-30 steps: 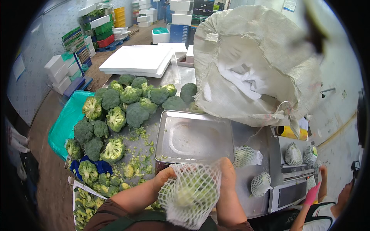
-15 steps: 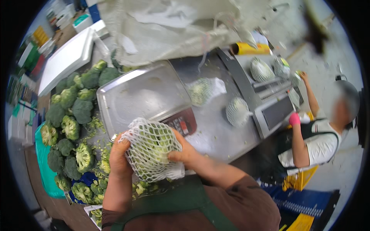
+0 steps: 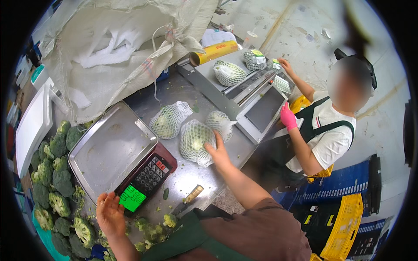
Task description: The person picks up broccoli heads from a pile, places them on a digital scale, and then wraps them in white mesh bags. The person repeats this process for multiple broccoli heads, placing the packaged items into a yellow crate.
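My right hand (image 3: 219,152) grips a broccoli head in white foam netting (image 3: 196,141) on the steel table, beside two other netted heads (image 3: 170,119). My left hand (image 3: 111,213) is open and empty, fingers loosely bent, at the left corner of the weighing scale (image 3: 148,174), next to its lit green display. The scale's steel pan (image 3: 111,148) is empty. A knife (image 3: 191,195) lies to the right of the scale among small broccoli scraps.
Loose broccoli (image 3: 61,187) is heaped left of the scale. A large woven sack (image 3: 109,78) and foam lids (image 3: 32,130) lie behind. A co-worker (image 3: 322,135) with a pink glove stands right beside a wrapping machine (image 3: 265,108). Yellow crates (image 3: 344,222) stand lower right.
My view has swung rightward. The netted broccoli went from between both hands to the table right of the scale. My left hand let go and moved to the scale's corner.
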Demonstrator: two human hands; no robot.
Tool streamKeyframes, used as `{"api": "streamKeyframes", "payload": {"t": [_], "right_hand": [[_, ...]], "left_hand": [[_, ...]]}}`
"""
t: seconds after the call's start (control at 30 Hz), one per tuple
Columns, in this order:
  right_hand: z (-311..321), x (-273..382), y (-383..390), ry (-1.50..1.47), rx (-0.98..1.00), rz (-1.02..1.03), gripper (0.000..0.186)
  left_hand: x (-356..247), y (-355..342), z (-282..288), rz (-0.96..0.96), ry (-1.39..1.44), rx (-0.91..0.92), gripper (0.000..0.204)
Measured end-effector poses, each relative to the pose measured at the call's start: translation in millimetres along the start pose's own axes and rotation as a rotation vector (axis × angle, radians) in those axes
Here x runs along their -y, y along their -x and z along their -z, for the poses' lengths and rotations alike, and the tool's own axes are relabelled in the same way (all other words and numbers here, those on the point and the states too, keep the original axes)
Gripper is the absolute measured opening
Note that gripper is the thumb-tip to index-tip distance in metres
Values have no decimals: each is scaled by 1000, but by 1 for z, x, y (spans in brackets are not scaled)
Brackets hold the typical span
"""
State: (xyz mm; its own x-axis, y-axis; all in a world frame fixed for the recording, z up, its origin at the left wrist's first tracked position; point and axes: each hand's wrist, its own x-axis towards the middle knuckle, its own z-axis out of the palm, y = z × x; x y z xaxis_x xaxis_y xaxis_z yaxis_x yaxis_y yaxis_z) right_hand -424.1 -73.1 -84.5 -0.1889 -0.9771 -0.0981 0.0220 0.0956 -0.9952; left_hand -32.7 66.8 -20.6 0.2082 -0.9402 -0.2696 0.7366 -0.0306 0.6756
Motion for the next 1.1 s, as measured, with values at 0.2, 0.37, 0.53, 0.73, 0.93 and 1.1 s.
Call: {"api": "streamKeyframes", "payload": {"t": [0.2,0.37,0.53,0.73,0.93,1.1], "right_hand": [[-30,5,-8,877,-263,530,64],[-58,38,16,565,37,811,44],[-72,21,91,342,355,348,34],[-140,41,130,821,1043,635,54],[-142,37,110,859,1062,584,49],[-161,42,105,638,961,583,34]], "left_hand": [[-32,39,69,-228,-162,-384,31],[-51,63,79,-261,-526,-750,27],[-68,82,128,-502,-1117,-897,35],[-80,77,163,-434,-1749,-1122,61],[-94,51,186,60,-2110,-1029,70],[-124,57,203,-359,-1663,-1066,72]]}}
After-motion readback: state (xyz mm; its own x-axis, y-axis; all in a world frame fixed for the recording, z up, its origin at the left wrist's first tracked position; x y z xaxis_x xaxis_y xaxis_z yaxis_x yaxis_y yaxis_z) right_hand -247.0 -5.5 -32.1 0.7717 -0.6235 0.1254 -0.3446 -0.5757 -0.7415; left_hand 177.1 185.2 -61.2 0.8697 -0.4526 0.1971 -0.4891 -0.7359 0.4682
